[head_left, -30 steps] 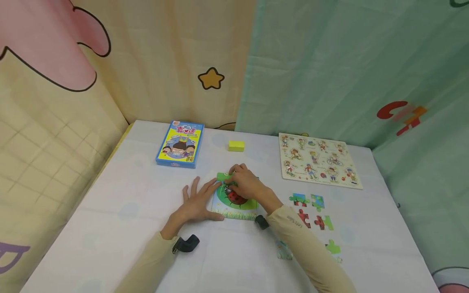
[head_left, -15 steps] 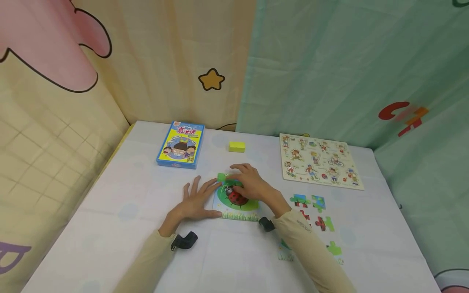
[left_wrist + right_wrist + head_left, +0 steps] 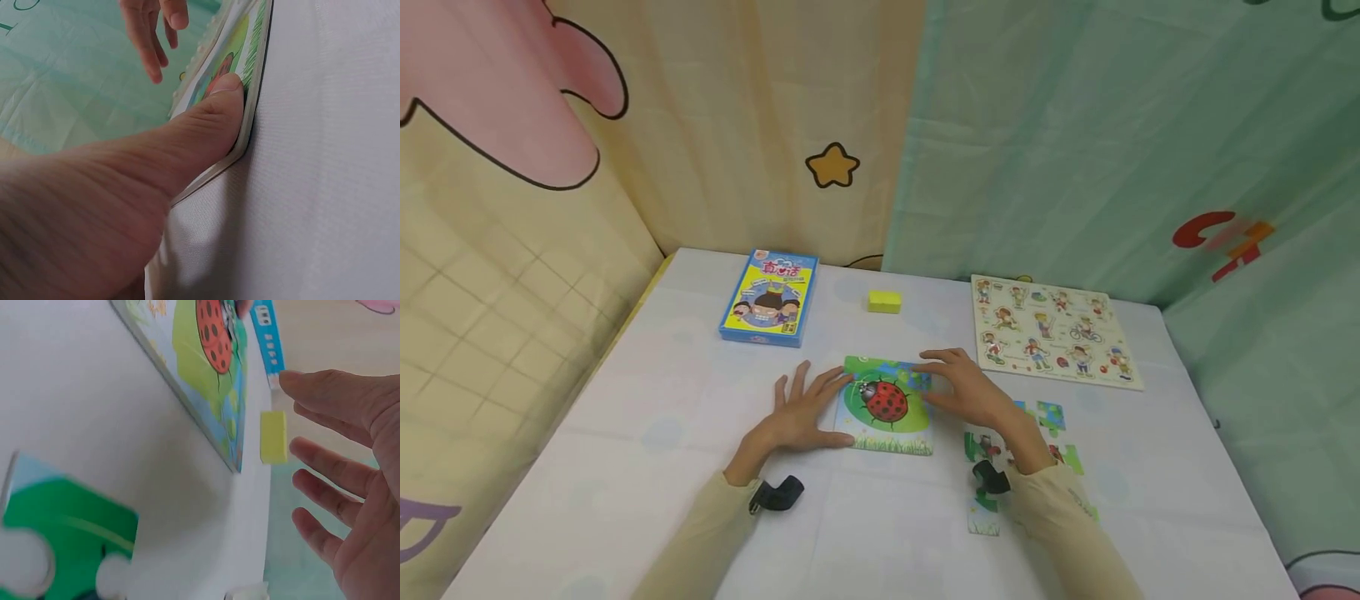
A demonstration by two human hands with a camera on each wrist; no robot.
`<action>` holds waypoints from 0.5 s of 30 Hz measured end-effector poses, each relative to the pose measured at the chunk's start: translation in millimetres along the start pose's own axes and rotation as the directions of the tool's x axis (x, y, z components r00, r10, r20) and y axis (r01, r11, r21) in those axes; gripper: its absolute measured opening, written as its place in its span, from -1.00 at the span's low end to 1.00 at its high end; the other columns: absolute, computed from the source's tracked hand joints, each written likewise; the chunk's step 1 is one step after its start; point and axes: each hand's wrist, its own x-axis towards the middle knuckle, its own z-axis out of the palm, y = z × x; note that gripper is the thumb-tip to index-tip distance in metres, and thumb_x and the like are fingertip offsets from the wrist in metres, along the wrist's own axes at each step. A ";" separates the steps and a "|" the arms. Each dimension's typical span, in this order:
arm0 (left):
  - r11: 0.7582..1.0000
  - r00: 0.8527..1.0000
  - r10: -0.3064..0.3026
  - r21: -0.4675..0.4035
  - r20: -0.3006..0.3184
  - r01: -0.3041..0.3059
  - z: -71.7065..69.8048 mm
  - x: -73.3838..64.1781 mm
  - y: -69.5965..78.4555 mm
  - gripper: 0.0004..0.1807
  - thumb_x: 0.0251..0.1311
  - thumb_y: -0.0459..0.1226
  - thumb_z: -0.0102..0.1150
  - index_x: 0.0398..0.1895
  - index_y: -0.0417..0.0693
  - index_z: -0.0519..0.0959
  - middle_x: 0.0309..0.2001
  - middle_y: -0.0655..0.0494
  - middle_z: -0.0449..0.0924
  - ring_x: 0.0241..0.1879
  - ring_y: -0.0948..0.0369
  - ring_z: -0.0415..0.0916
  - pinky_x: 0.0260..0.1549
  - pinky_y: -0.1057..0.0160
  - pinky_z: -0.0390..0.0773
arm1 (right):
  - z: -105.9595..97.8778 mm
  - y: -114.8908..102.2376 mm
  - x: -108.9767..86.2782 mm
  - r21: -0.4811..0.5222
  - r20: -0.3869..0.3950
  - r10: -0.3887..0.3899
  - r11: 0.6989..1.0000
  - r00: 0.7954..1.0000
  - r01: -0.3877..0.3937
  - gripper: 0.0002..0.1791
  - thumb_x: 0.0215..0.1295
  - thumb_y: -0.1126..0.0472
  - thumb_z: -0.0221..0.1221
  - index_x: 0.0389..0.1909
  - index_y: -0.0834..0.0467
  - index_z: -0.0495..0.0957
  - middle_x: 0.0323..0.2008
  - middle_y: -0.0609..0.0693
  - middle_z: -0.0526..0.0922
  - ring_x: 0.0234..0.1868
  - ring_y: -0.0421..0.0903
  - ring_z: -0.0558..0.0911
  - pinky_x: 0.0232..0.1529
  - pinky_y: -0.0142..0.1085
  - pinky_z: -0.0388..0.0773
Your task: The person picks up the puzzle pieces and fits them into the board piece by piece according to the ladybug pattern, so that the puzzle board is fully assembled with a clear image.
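Note:
A square ladybug picture board (image 3: 886,406) lies on the white table, grass along its near edge. Beside its left edge my left hand (image 3: 800,417) rests with fingers spread. Its thumb (image 3: 212,119) lies over the board's near left corner in the left wrist view, and the index fingertip meets the upper left edge. My right hand (image 3: 967,390) hovers at the board's right side, fingers parted and holding nothing; the right wrist view shows its loosely bent fingers (image 3: 331,465) apart from the board (image 3: 181,356).
Several loose jigsaw pieces, such as a blue-green piece (image 3: 1051,415) and a grassy piece (image 3: 983,515), lie at the right, partly hidden under my right forearm. Farther back are a blue card box (image 3: 769,296), a yellow block (image 3: 884,302) and a figure-printed puzzle board (image 3: 1056,332).
My right hand has moved off the ladybug board's top to its right side, uncovering the whole ladybug and the blue-green upper right corner. My left hand stays nearly still.

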 end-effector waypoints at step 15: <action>0.998 0.999 -0.050 0.033 0.019 0.050 -0.6 1.0 1.9 0.07 0.04 0.13 0.45 0.56 0.06 0.13 0.60 -0.03 -0.04 0.54 -0.35 -0.48 0.33 -0.50 -0.41 | -34.9 47.5 -69.2 0.120 -0.025 0.142 0.983 0.990 -0.138 -0.46 0.25 0.18 0.37 0.25 0.17 0.54 0.32 0.20 0.50 0.38 0.28 0.39 0.30 0.27 0.34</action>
